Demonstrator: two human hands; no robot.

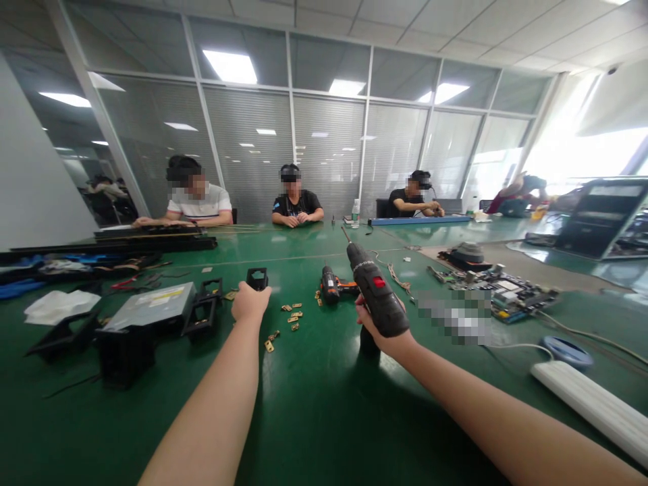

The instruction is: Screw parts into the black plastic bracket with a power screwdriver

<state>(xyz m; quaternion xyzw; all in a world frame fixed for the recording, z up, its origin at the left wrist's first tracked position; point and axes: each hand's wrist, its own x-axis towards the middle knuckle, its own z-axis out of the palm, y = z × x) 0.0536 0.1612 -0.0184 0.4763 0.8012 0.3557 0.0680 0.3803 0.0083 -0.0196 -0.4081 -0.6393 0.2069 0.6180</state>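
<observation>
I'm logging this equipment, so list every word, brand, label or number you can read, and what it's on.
No text is legible.
Power drill in the right hand: lettering along its body, too blurred to read.
Second power drill, lying down: pale marking, too blurred.
Optical drive: label print too small.
Bottle: label too small.

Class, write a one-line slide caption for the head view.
Right hand gripping a drill, left hand holding a black frame.
</observation>
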